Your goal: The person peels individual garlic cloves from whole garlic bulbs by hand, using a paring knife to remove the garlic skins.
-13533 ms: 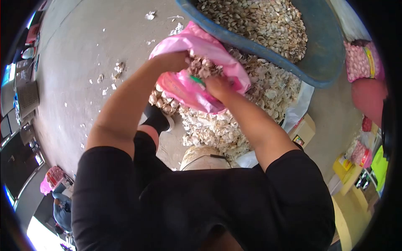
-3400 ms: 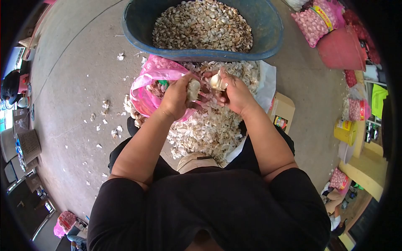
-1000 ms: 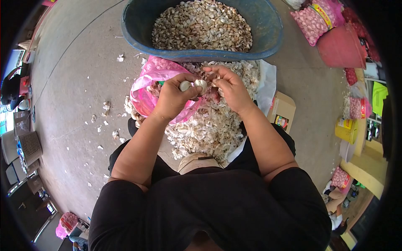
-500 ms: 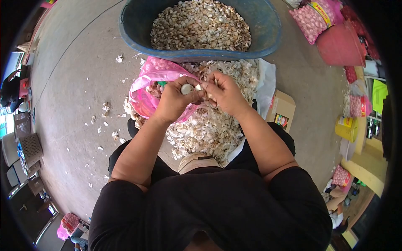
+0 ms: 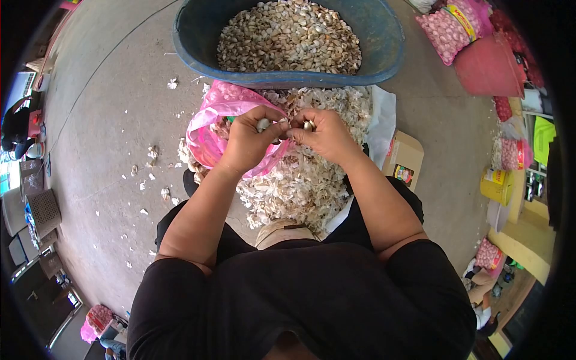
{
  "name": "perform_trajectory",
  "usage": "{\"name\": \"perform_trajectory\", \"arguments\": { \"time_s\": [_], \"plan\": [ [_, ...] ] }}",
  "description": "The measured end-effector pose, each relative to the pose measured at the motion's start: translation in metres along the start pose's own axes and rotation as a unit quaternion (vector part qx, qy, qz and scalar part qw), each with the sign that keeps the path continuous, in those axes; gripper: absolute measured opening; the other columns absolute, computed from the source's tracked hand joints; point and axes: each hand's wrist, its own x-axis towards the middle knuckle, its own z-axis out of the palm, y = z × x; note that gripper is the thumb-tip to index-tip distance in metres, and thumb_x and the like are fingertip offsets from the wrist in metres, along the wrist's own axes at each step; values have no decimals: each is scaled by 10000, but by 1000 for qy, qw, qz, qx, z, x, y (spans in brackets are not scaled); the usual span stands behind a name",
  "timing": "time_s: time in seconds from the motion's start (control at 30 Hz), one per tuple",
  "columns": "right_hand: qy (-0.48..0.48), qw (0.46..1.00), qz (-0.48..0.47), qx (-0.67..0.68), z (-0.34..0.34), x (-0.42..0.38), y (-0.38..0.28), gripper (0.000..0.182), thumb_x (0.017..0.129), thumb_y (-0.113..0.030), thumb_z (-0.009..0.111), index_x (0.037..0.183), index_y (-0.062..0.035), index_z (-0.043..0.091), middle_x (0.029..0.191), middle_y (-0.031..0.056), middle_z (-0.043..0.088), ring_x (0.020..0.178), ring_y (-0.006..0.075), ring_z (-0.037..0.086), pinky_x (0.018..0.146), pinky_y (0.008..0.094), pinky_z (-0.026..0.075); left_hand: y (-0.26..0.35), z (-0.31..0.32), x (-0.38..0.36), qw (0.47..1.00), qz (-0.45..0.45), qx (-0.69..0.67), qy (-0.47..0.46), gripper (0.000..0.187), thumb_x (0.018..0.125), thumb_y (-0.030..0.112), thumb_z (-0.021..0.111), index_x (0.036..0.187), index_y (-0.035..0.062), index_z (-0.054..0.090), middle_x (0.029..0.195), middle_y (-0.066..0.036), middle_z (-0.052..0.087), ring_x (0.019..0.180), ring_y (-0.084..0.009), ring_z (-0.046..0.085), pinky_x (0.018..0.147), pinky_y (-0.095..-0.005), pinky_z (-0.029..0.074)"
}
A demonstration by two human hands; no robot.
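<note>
My left hand [image 5: 246, 144] is closed around pale garlic cloves [image 5: 263, 125], its thumb and fingertips pressed together. Beside it, my right hand [image 5: 327, 138] is closed too, with a garlic clove [image 5: 309, 125] showing between its curled fingers. The fingertips of both hands nearly meet; what lies right between them is too small to make out. Below the left hand, a pink plastic bag [image 5: 201, 135] gapes with garlic inside. A heap of papery garlic skins [image 5: 294, 195] spreads under both hands. Beyond stands a blue tub [image 5: 294, 78] holding many loose cloves [image 5: 288, 36].
A cardboard piece [image 5: 407, 153] lies right of the heap, near a white sheet [image 5: 384, 117]. Pink sacks of garlic [image 5: 444, 33], a red tub [image 5: 489, 63] and a yellow bucket [image 5: 497, 185] line the right side. Skin scraps dot the concrete floor [image 5: 120, 162].
My right fingers have curled lower, and a clove now shows in them. The cloves in my left hand have shifted deeper into its grip. Both hands stay over the heap.
</note>
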Motion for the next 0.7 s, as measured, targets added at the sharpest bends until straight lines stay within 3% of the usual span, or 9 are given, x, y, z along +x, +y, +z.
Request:
{"name": "perform_trajectory", "arguments": {
  "time_s": [0.17,0.27,0.37,0.47,0.57,0.63,0.7],
  "plan": [
    [10,998,-58,36,3,-1,2,75,725,-59,600,756,-19,545,575,-34,483,502,24,402,428,196,324,-1,6,-3,999,32,4,18,90,769,56,597,834,11,553,724,-27,577,624,-75,530,558,-207,447],
    [7,997,-50,60,4,-1,7,87,726,-50,594,775,-20,529,574,-45,460,503,14,393,421,190,314,3,6,-4,998,1,-56,8,83,770,46,592,833,11,552,740,-27,576,639,-79,531,573,-211,449],
    [-46,985,12,168,0,-5,-2,59,741,-42,575,762,-18,525,568,-58,431,510,-4,379,416,179,299,5,-1,-3,995,2,-95,-38,82,768,38,590,833,9,550,765,-30,574,661,-83,532,590,-216,449],
    [-64,982,42,174,-1,-5,-2,102,706,-63,602,743,-7,525,557,-12,474,484,46,432,426,220,341,2,-3,-4,996,30,-59,-60,90,758,17,592,836,5,549,792,-32,571,687,-89,535,612,-222,450],
    [24,986,-137,-92,2,-3,6,142,659,-89,611,720,11,529,574,95,526,493,199,526,458,309,399,-3,0,-4,993,80,81,-44,103,747,-26,579,842,1,552,807,-37,570,714,-96,537,634,-224,450],
    [40,972,-155,-173,5,-4,8,161,639,-108,603,705,21,532,615,157,536,551,298,537,502,357,418,-7,2,-4,969,143,199,-33,122,740,-59,562,846,1,554,813,-39,569,727,-97,535,646,-222,449],
    [57,959,-162,-226,8,-5,8,170,635,-122,592,688,28,532,637,193,545,591,360,539,530,382,429,-6,5,-4,957,187,221,-7,123,720,-64,560,820,6,563,795,-57,570,722,-129,541,649,-236,444]
  ]
}}
